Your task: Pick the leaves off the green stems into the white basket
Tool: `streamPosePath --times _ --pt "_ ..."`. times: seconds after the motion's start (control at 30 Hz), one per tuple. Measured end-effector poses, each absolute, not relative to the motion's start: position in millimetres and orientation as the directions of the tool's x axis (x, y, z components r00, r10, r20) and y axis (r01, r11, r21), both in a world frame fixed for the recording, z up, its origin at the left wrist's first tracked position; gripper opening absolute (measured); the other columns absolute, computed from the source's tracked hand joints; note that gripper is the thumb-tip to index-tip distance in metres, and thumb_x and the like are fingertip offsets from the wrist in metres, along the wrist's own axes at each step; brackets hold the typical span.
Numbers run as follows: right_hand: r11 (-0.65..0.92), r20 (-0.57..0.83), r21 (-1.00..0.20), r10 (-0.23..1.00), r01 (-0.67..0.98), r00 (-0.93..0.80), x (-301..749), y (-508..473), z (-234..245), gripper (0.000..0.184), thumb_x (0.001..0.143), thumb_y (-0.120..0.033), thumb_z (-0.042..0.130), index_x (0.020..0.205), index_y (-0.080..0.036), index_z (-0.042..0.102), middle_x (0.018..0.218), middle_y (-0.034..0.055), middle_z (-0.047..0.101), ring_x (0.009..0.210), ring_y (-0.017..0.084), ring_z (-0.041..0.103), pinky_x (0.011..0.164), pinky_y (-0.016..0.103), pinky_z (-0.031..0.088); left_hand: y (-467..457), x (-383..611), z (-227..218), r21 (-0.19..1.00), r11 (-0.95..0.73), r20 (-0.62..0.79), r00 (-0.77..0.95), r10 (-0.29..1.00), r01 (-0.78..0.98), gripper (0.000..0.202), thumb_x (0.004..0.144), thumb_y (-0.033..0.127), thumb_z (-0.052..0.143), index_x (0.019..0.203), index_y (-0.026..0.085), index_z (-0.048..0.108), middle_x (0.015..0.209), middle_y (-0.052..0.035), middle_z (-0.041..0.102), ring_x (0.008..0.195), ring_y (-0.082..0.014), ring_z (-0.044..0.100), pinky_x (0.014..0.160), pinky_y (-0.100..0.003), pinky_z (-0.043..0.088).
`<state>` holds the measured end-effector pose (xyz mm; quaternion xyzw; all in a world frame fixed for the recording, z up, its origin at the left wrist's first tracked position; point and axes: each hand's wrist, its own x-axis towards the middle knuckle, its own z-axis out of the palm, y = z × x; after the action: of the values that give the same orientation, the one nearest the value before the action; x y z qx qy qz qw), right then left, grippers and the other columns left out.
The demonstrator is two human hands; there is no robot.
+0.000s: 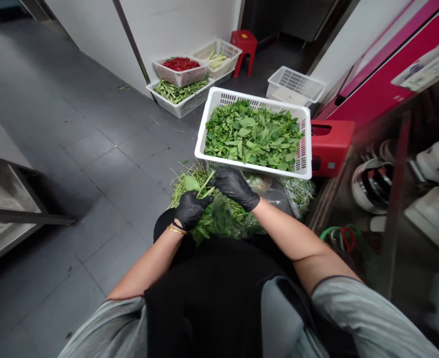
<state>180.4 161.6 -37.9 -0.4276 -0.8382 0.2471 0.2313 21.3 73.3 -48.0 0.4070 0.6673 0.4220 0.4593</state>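
Both my hands wear black gloves and meet over my lap. My left hand (pixel 191 208) is closed on a green leafy stem (pixel 204 185) that sticks up between the hands. My right hand (pixel 235 187) pinches the same stem near its top. Under the hands lies a bunch of leafy greens (pixel 219 221) in clear plastic. Just beyond them stands a white plastic basket (pixel 305 149) filled with picked green leaves (pixel 252 134). A heap of bare green stems (pixel 184 181) lies on the floor to the left of my hands.
Against the back wall stand white baskets of red chillies (pixel 180 63), green beans (pixel 174 92) and pale stalks (pixel 216 59), plus an empty basket (pixel 296 85). A red stool (pixel 244 44) and a red crate (pixel 331 144) are nearby. A metal rack (pixel 6 209) is at left.
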Motion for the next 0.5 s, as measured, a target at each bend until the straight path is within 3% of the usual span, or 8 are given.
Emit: streamPosePath --times 0.1,0.17,0.27,0.33,0.37,0.43,0.5 --pt "0.295 0.242 -0.806 0.955 0.513 -0.169 206 181 -39 0.035 0.096 -0.034 0.061 0.067 -0.017 0.072 0.075 0.0061 0.072 0.079 0.021 0.066 0.086 0.034 0.049 71 15 -49 0.834 0.397 -0.312 -0.266 0.912 0.384 0.029 0.060 0.035 0.087 0.061 0.020 0.063 0.059 -0.0010 0.062 0.063 -0.0223 0.061 0.063 -0.032 0.045" --pt "0.302 0.286 -0.876 0.953 0.375 -0.100 215 178 -27 0.034 0.098 -0.035 0.057 0.076 -0.018 0.077 0.084 0.0057 0.076 0.085 0.020 0.069 0.088 0.033 0.051 72 14 -49 0.771 0.413 -0.335 -0.243 0.910 0.485 0.027 0.065 0.033 0.084 0.062 0.020 0.060 0.059 -0.0009 0.061 0.066 -0.0229 0.063 0.065 -0.032 0.046" --pt "0.498 0.353 -0.803 0.839 0.326 -0.414 203 152 -11 0.027 0.096 -0.036 0.063 0.082 -0.018 0.079 0.106 0.0085 0.077 0.102 0.021 0.070 0.092 0.033 0.052 77 15 -51 0.746 0.312 -0.274 -0.156 0.949 0.589 0.012 0.073 0.025 0.075 0.068 0.019 0.065 0.070 -0.0071 0.069 0.079 -0.0269 0.069 0.074 -0.034 0.049" --pt "0.576 0.240 -0.721 0.729 0.385 -0.641 183 133 -11 0.021 0.092 -0.029 0.069 0.077 -0.016 0.077 0.107 0.0118 0.077 0.104 0.024 0.070 0.091 0.034 0.053 80 15 -51 0.777 0.220 -0.193 -0.109 0.975 0.590 0.001 0.075 0.018 0.069 0.075 0.018 0.071 0.084 -0.0116 0.075 0.092 -0.0289 0.071 0.084 -0.035 0.051" --pt "0.571 0.178 -0.713 0.710 0.407 -0.682 172 126 -15 0.021 0.091 -0.026 0.069 0.074 -0.015 0.076 0.104 0.0127 0.078 0.102 0.024 0.070 0.090 0.035 0.054 81 14 -51 0.799 0.189 -0.162 -0.099 0.982 0.571 0.006 0.075 0.017 0.068 0.078 0.018 0.073 0.090 -0.0123 0.077 0.097 -0.0294 0.071 0.087 -0.035 0.050" --pt "0.437 0.114 -0.813 0.767 0.384 -0.631 156 119 -26 0.024 0.091 -0.030 0.069 0.072 -0.015 0.074 0.092 0.0110 0.077 0.090 0.023 0.071 0.083 0.035 0.055 83 13 -50 0.838 0.180 -0.151 -0.099 0.984 0.515 0.009 0.073 0.017 0.070 0.080 0.018 0.075 0.093 -0.0108 0.079 0.098 -0.0301 0.072 0.089 -0.035 0.051" --pt "0.170 0.054 -0.966 0.868 0.193 -0.494 150 122 -33 0.034 0.090 -0.045 0.069 0.072 -0.016 0.072 0.080 0.0072 0.073 0.073 0.019 0.067 0.070 0.032 0.056 83 13 -48 0.870 0.224 -0.184 -0.132 0.974 0.439 0.011 0.070 0.024 0.076 0.080 0.018 0.077 0.085 -0.0077 0.078 0.090 -0.0296 0.072 0.083 -0.034 0.052"
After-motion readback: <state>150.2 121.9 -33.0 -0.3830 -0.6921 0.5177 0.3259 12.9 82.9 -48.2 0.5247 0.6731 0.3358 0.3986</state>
